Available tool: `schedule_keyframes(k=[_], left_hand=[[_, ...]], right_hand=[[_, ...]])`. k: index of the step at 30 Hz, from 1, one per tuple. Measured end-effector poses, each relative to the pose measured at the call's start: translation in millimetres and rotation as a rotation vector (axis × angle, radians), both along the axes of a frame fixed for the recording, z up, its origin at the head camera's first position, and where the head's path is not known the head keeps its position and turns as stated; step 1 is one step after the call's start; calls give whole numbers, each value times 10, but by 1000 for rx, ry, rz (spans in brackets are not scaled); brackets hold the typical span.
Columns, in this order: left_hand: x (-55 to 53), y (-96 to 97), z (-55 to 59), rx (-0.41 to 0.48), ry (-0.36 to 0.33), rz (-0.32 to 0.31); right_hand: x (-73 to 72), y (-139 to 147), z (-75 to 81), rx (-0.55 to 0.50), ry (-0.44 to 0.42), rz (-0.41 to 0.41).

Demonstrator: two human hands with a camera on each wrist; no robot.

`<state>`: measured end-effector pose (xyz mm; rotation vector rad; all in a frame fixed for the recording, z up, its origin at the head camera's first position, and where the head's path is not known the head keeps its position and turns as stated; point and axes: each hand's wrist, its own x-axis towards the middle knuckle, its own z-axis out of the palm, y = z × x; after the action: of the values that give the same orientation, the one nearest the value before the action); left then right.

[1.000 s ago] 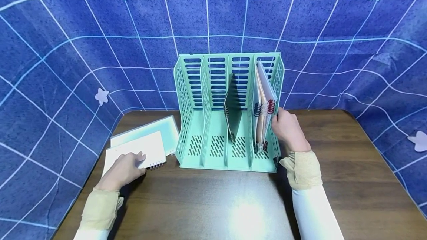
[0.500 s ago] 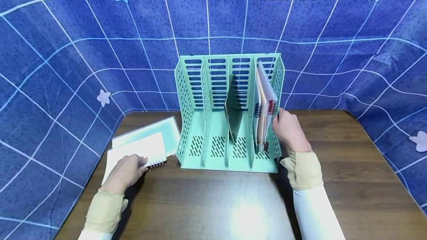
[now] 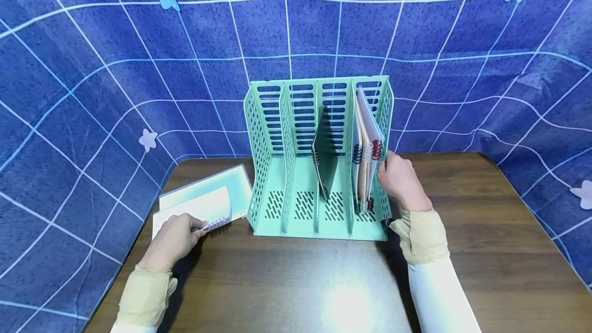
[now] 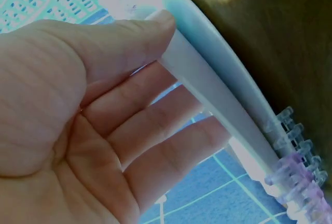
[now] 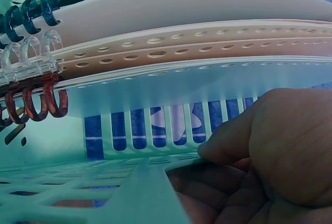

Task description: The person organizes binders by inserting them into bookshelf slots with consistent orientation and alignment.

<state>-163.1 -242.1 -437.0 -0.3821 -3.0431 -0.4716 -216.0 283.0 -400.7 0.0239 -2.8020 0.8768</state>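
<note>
My left hand (image 3: 172,240) pinches the near edge of a white spiral notebook (image 3: 205,204), thumb on one side and fingers on the other. In the left wrist view, a purple-tinted coil (image 4: 301,180) and a clear coil (image 4: 290,128) show along the held edge. Behind it lies a light blue notebook (image 3: 239,186), partly covered. On the right, my right hand (image 3: 402,181) grips the side wall of a mint green file rack (image 3: 300,227). Several spiral notebooks (image 3: 365,122) lean in the rack's rightmost slot. A black notebook (image 3: 328,153) stands in the third slot from the left.
Everything stands on a dark wooden table (image 3: 268,281) with a bright glare spot near the front. Blue gridded cloth (image 3: 296,30) with stars hangs behind and at both sides. A small black object (image 3: 387,225) is by the rack's front right corner.
The left hand has closed on the white notebook's near edge, which now tilts up slightly. The right hand keeps its hold on the rack. The head view has shifted slightly.
</note>
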Motion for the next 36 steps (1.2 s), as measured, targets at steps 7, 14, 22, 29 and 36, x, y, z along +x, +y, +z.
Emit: schedule_keyframes(k=[7,14,22,29,36], left_hand=[[79,21,141,-1,73,39],[154,-11,350,-13,149,116],[202,14,498,-13,243,124],[261,71,605,-3,330,150],[300,187,810,52,488,126]], right_hand=[[10,3,-49,-4,-3,15],[16,-8,-52,-12,-26,19],[11,-19,-48,4,-37,20],[-18,-14,-3,2,-14,32],[-11,15,21,-8,-23,23]])
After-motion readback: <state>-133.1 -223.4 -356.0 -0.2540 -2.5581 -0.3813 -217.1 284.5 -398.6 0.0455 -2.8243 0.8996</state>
